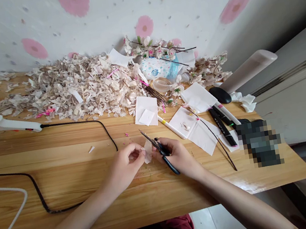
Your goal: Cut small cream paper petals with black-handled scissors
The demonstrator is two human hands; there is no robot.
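Leftmost, a white plastic glue gun (2, 125) is lying on the pale, grained wooden table (60, 157), off the left front corner of the scrap heap (78, 88). That heap is a wide, ragged drift of thin beige and white paper shreds with a few pink slivers. A thin black cable (106, 132) is running from the gun along the front edge of the scrap heap and then curling down. In front of the scrap heap's right half, the left hand (125, 162) is curling its fingers in, pinching a small, soft, petal-shaped paper piece (148, 151) between thumb and fingertips. The paper piece is hanging just above the tabletop between the two hands. Touching its right edge, the scissors (160, 151) are pointing their slim dark blades back towards the scrap heap. The right hand (180, 156) is closing tight around their glossy black handles. Flat white paper squares (146, 109) are lying at the scrap heap's right front corner. A small clear round cup (162, 84) is sitting at the heap's right edge. Behind it, thin dark sprigs with paper blossoms (156, 49) are resting. Farther right of the scrap heap, a long thin dark twig (219, 142) is slanting across more white sheets, and beside it black marker pens (222, 126) are lying together.
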